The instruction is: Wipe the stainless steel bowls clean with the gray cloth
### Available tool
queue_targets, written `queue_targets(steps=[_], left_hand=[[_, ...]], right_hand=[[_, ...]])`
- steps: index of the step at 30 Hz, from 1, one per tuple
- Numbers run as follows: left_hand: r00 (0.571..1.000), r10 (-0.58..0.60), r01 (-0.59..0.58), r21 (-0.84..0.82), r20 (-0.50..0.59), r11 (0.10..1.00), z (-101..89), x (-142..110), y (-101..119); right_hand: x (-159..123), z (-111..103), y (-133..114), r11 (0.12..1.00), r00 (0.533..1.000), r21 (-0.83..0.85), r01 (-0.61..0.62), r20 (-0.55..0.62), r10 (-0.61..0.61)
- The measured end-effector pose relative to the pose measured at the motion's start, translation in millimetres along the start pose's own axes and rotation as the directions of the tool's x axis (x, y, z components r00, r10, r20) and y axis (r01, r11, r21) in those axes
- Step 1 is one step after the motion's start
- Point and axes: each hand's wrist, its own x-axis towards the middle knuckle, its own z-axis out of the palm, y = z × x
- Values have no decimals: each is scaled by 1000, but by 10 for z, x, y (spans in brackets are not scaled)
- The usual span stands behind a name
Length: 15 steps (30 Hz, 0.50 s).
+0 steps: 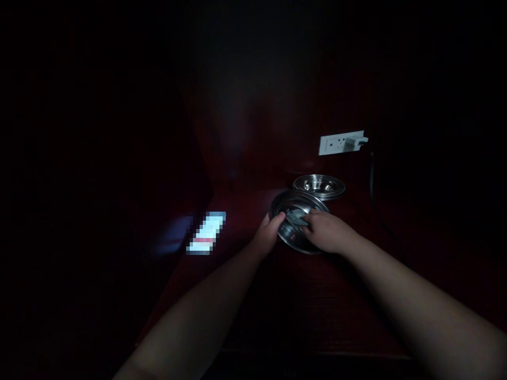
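A tilted steel bowl (292, 233) sits just nearer than stacked steel dishes (318, 184); the left hand (271, 233) clamps its left rim, thumb inside, while the right hand (328, 230), fingers bent downward, pinches a grey cloth (297, 218) against its inside

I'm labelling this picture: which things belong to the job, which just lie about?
In the job:
metal bowl, in the left hand
greyish cloth, in the right hand

Just nearby:
stacked metal dishes (perhaps related)
glowing pixelated rectangle
wall socket with plug
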Motion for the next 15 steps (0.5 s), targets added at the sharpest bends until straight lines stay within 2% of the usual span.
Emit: queue_targets(steps=[8,15], left_hand=[[996,80,-81,-20,-26,997,-20,51,-38],[991,126,-128,-52,-35,990,-2,56,-28]], right_hand=[[-50,8,-33,969,980,202,141,111,-165],[-60,-4,-78,846,937,494,202,155,-314]])
